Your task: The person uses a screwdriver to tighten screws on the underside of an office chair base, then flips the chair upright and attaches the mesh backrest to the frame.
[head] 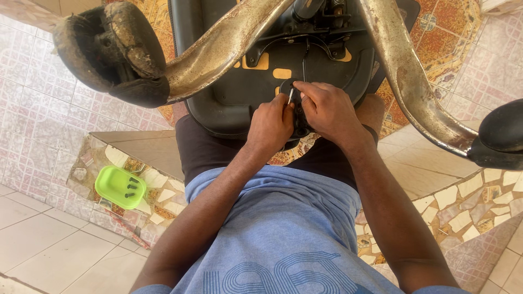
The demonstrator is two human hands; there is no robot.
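Four dark screws (131,188) lie in the green dish (111,191); left hand (271,126) pinches a thin metal tool (290,96), right hand (328,110) closes on the black chair underside (229,92).

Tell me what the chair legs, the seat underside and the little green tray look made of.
Chair legs: metal, seemingly chrome plate, dulled and rust-stained brown. Seat underside: black moulded plastic, smooth, slight sheen. Green tray: plastic by its bright even colour and rounded rim; it holds small dark screws, likely metal.
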